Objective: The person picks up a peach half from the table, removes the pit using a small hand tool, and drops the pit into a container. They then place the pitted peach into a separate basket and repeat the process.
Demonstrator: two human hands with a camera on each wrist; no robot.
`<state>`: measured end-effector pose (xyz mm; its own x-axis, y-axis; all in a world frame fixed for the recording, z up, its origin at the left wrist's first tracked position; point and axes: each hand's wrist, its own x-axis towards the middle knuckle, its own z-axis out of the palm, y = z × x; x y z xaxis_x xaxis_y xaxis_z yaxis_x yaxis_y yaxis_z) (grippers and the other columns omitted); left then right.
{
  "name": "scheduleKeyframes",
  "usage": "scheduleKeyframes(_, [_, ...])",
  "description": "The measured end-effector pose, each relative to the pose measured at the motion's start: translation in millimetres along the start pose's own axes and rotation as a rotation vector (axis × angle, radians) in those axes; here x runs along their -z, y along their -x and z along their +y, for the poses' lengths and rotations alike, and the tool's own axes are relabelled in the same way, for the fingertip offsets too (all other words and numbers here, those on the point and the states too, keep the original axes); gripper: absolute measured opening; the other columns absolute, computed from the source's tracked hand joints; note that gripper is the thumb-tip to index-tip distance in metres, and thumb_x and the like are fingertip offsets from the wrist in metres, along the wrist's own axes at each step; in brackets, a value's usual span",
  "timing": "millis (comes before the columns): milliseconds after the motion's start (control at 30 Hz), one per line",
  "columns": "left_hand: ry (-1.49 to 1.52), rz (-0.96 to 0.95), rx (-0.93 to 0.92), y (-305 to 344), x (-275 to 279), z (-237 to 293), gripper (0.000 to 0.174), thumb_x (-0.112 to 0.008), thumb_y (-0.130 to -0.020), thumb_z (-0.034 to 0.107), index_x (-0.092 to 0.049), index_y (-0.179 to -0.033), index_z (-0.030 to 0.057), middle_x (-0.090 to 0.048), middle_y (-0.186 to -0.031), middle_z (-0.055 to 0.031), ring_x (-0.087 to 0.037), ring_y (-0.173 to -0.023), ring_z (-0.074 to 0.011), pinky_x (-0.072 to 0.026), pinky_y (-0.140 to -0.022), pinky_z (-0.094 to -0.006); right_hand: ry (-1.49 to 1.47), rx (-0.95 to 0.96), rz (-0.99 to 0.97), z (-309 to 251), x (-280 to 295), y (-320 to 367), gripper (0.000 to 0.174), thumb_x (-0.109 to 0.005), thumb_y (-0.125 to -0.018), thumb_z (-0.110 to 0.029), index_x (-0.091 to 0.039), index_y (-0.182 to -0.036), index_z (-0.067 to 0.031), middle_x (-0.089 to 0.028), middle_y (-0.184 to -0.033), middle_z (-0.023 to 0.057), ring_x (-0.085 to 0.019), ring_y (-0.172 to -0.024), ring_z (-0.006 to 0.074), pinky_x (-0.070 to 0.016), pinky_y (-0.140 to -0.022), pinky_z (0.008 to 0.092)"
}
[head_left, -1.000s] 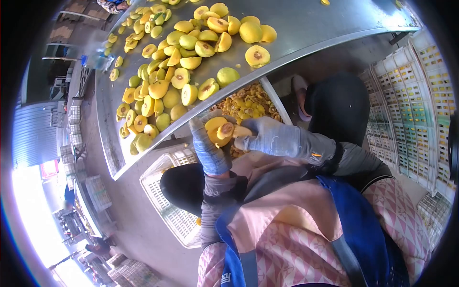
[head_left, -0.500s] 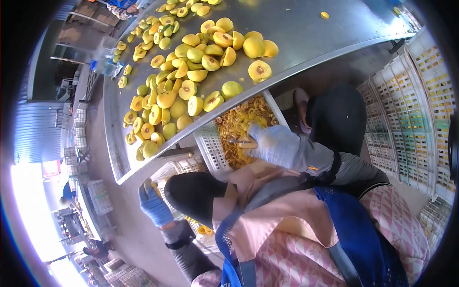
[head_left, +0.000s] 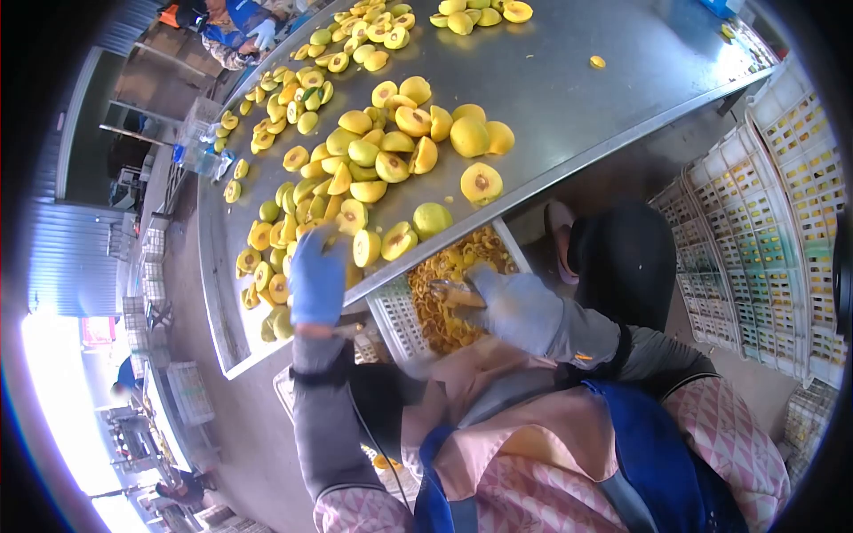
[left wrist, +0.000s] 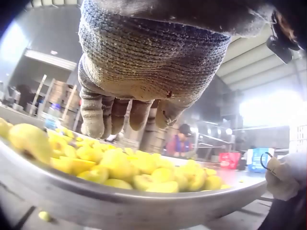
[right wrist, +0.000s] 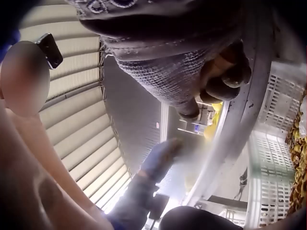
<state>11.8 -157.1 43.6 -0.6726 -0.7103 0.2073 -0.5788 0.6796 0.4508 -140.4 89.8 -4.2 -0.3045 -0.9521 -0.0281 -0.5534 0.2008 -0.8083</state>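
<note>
The gloved left hand (head_left: 318, 280) hovers at the table's near edge, over a pile of yellow fruit halves (head_left: 365, 169). Its fingers hang down, loose and holding nothing, above the fruit (left wrist: 115, 165) in the left wrist view. Over a crate of fruit scraps (head_left: 440, 333), the gloved right hand (head_left: 520, 311) grips a wooden-handled tool (head_left: 460, 294). A thin curved loop shows beside the right hand (left wrist: 285, 177) in the left wrist view. Curled fingers partly hide the handle (right wrist: 221, 64) in the right wrist view.
The metal table (head_left: 551, 98) has a raised rim. White crates (head_left: 746, 204) stand at the right, and another crate (head_left: 284, 391) stands below left. A second person (head_left: 235, 31) is at the table's far left. A small piece (head_left: 597, 62) lies apart.
The left hand held fruit beside the right hand, swung down left without it, then rose to the pile. The right hand has kept the tool and moved slightly lower.
</note>
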Motion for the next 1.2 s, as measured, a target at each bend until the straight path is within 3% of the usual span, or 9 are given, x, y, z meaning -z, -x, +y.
scheduleKeyframes(133, [-0.148,0.02,-0.069,-89,-65,26,0.038,-0.068,-0.087,0.033,-0.067,-0.111,0.0033,-0.065,-0.113,-0.0173,-0.062,-0.106,-0.0352,-0.05,-0.088,-0.0448,-0.034,0.27,0.205,21,-3,-4,0.038,-0.067,-0.091,-0.034,-0.056,-0.11,-0.0035,-0.069,-0.092,0.0188,-0.068,-0.082,0.0389,-0.0553,-0.068,0.0437])
scheduleKeyframes(200, [-0.628,-0.22,0.133,-116,-81,53,0.041,-0.065,-0.086,0.041,-0.068,-0.108,0.0059,-0.067,-0.111,-0.0188,-0.064,-0.105,-0.0342,-0.0512,-0.087,-0.0468,-0.049,0.191,0.174,15,6,-2,0.037,-0.068,-0.091,-0.033,-0.056,-0.11,-0.0036,-0.069,-0.092,0.019,-0.068,-0.082,0.0388,-0.0554,-0.069,0.0431])
scheduleKeyframes(367, [-0.624,-0.141,0.094,-118,-110,51,0.047,-0.073,-0.08,0.041,-0.061,-0.111,0.0081,-0.067,-0.112,-0.0208,-0.064,-0.107,-0.0344,-0.0519,-0.085,-0.0483,-0.073,-0.021,0.042,7,23,0,0.035,-0.065,-0.093,-0.035,-0.058,-0.109,-0.004,-0.068,-0.091,0.0195,-0.067,-0.083,0.0391,-0.0548,-0.071,0.0427])
scheduleKeyframes(600, [-0.356,-0.044,-0.177,-101,-101,27,0.041,-0.073,-0.08,0.022,-0.061,-0.115,0.0033,-0.069,-0.1,-0.0199,-0.068,-0.086,-0.0348,-0.0539,-0.079,-0.044,-0.188,0.069,0.171,9,22,-4,0.037,-0.06,-0.096,-0.038,-0.057,-0.109,-0.0031,-0.067,-0.089,0.0215,-0.066,-0.078,0.0413,-0.0533,-0.068,0.0463])
scheduleKeyframes(767, [0.995,-0.274,0.343,-16,-58,54,0.042,-0.069,-0.082,0.011,-0.061,-0.122,-0.0022,-0.066,-0.098,-0.0053,-0.057,-0.069,-0.0077,-0.046,-0.056,-0.0214,-0.466,0.014,0.166,2,26,-11,0.039,-0.06,-0.097,-0.037,-0.053,-0.112,-0.0019,-0.067,-0.087,0.0215,-0.067,-0.079,0.0399,-0.0537,-0.068,0.0444])
scheduleKeyframes(867, [0.849,-0.293,0.379,27,-33,83,0.049,-0.071,-0.081,0.012,-0.059,-0.127,-0.0023,-0.067,-0.102,-0.0061,-0.055,-0.067,-0.0038,-0.0413,-0.051,-0.0181,-0.65,-0.047,0.246,0,22,-16,0.048,-0.067,-0.095,-0.033,-0.054,-0.126,0.0023,-0.065,-0.108,0.0155,-0.064,-0.098,0.023,-0.0503,-0.086,0.0354])
scheduleKeyframes(967, [1.008,-0.318,0.383,55,-16,90,0.06,-0.076,-0.081,0.017,-0.054,-0.133,-0.0042,-0.068,-0.104,-0.0049,-0.053,-0.067,-0.0023,-0.0394,-0.051,-0.0167,-0.672,0.129,0.285,2,-1,-25,0.043,-0.066,-0.095,-0.034,-0.052,-0.117,0.0006,-0.067,-0.096,0.0218,-0.067,-0.088,0.038,-0.053,-0.074,0.041])
scheduleKeyframes(1133, [1.229,-0.068,0.205,82,-44,73,0.106,-0.085,-0.068,0.054,-0.041,-0.146,-0.0038,-0.055,-0.135,-0.0146,-0.053,-0.124,-0.0239,-0.0416,-0.108,-0.0401,-1.028,-0.14,0.033,-16,-16,-19,0.041,-0.063,-0.097,-0.036,-0.06,-0.109,0.0028,-0.067,-0.091,0.011,-0.063,-0.081,0.0159,-0.0508,-0.074,0.0316])
scheduleKeyframes(1200, [1.312,0.191,0.16,88,-67,74,0.08,-0.06,-0.089,0.06,-0.049,-0.137,-0.0028,-0.06,-0.125,-0.0158,-0.06,-0.11,-0.0257,-0.0481,-0.099,-0.0406,-0.995,-0.172,-0.097,-28,-11,-15,0.041,-0.062,-0.098,-0.037,-0.061,-0.108,0.0029,-0.067,-0.091,0.0122,-0.064,-0.08,0.0185,-0.0507,-0.073,0.0328])
